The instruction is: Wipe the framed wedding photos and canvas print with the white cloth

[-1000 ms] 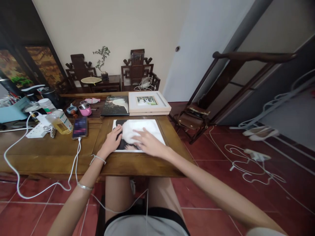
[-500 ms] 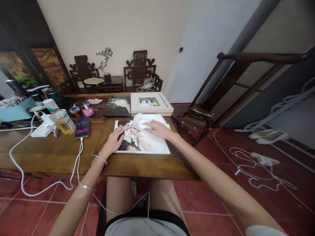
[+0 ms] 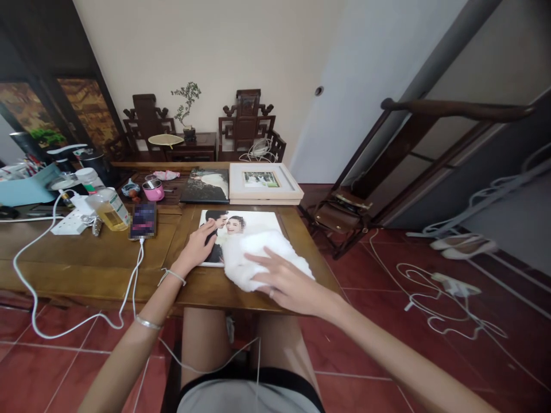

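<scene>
A photo panel of a couple (image 3: 267, 222) lies on the wooden table in front of me. My left hand (image 3: 198, 244) rests along its left side, fingers stretched out and flat, holding nothing. Under my right hand (image 3: 282, 278) is a fluffy white cloth (image 3: 245, 249), gripped beneath the fingers. This cloth covers the lower right part of the panel and hangs over its near edge onto the table. What lies beneath it is hidden.
Behind the panel sit a dark album (image 3: 205, 186) and a pale frame (image 3: 290, 183). To the left are a phone (image 3: 144, 221) on a white cable, a bottle of yellow liquid (image 3: 112, 212), a pink cup (image 3: 155, 190) and a power strip (image 3: 69, 223). A wooden chair (image 3: 456, 109) stands right.
My right hand has drawn the white cloth down toward me, from the panel's upper right to its near edge. More of the upper part of the picture shows. My left hand has stayed in place.
</scene>
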Motion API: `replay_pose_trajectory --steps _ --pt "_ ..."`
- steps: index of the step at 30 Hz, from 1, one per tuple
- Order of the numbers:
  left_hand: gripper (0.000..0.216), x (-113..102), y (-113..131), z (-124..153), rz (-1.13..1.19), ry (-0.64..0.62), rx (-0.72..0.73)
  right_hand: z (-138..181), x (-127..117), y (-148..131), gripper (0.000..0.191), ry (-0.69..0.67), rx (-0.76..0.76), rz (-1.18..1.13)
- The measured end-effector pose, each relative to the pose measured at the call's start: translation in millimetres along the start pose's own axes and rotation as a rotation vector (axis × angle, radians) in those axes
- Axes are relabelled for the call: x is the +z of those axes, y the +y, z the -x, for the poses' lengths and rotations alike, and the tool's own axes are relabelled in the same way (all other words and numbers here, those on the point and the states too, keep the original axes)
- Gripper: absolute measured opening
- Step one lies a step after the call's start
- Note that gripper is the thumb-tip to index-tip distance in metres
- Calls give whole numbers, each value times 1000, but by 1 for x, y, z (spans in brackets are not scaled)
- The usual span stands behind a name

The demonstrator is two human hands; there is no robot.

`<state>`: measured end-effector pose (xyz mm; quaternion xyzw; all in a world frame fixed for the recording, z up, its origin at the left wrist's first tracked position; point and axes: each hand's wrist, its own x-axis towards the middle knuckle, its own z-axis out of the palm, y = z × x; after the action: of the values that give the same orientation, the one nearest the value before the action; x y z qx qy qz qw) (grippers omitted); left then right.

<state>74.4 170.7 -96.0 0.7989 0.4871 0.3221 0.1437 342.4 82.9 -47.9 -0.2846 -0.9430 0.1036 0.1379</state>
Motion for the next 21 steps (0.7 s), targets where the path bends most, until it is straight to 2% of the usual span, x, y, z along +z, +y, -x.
replay_pose_trajectory --steps 3,8,11,13,15,17,21 --pt "44 -2 1 0 -3 -12 1 -20 -1 13 31 14 -4 -8" --pt "44 -4 1 0 -6 -12 6 -59 -6 88 36 129 175 61" --pt "45 -4 0 -1 -16 -19 6 -59 -12 125 37 191 307 71" --pt "45 -4 0 -1 -22 -19 5 -48 -14 138 35 209 346 73" --pt "44 -3 0 -1 -29 -17 2 -31 -13 136 34 226 372 79" --pt "44 -3 0 -1 -39 -17 1 -11 -9 118 33 235 368 77" --pt "44 -4 2 -1 -41 -16 4 27 -1 46 30 184 218 29"
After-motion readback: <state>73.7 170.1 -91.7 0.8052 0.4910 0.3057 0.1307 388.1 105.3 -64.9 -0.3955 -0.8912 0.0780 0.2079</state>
